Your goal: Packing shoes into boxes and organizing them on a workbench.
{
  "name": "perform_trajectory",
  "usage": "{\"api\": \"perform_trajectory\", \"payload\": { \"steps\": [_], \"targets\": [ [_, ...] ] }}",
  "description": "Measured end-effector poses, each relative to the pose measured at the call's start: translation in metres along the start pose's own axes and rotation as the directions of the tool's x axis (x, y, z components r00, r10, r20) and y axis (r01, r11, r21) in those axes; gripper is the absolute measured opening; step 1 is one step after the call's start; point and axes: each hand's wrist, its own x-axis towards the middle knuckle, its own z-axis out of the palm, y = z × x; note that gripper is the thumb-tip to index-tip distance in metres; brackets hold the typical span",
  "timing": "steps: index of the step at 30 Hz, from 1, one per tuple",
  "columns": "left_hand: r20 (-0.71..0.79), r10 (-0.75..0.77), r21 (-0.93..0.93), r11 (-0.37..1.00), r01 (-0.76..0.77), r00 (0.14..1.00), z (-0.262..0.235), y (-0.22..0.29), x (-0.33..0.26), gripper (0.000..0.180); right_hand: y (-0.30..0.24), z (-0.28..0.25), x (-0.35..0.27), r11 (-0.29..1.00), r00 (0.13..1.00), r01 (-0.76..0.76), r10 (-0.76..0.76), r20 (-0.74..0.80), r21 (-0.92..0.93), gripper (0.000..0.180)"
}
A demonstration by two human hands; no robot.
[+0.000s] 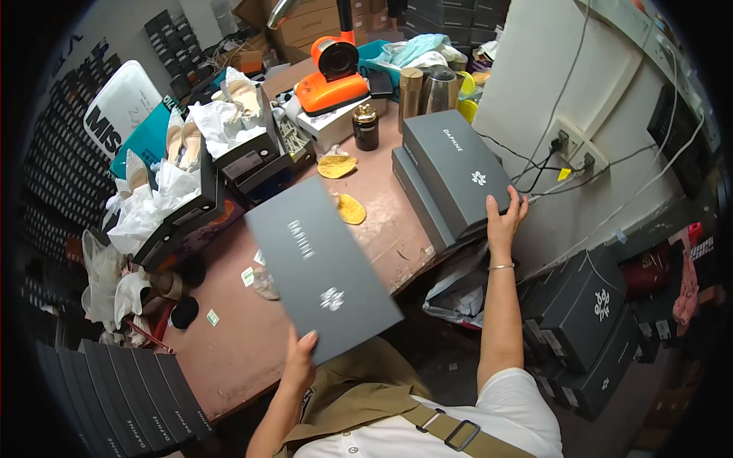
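My left hand grips the near end of a dark grey shoebox, its thumb on top and its other fingers hidden underneath. That box is tilted over the table's front edge; only its printed top shows, so I cannot tell whether it is a whole box or a lid. To the right, my right hand holds the near right corner of another grey shoebox, with fingertips over its edge. This second box rests at a slant on a further grey shoebox at the table's right side.
Open shoeboxes with pale pointed shoes and white tissue line the left of the pinkish table. Behind are an orange device, a dark jar and flasks. Yellow pads lie mid-table. Cables hang by a wall socket.
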Motion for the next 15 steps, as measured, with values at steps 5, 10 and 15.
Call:
{"api": "perform_trajectory", "payload": {
  "steps": [5,10,15],
  "targets": [
    [0.103,-0.166,0.199,0.969,0.144,0.981,0.111,-0.057,0.104,0.086,0.007,-0.014,0.008,0.999,0.995,-0.037,0.038,0.087,-0.015,0.062],
    [0.223,-0.260,0.453,0.881,0.136,0.940,0.133,-0.100,0.145,0.106,0.021,-0.025,0.048,0.997,0.967,-0.062,0.070,0.245,-0.043,0.056],
    [0.519,-0.219,0.774,0.531,-0.345,0.827,0.093,-0.068,0.163,0.076,-0.063,-0.008,0.023,0.931,0.908,0.360,-0.333,0.255,-0.064,0.042]
  ]
}}
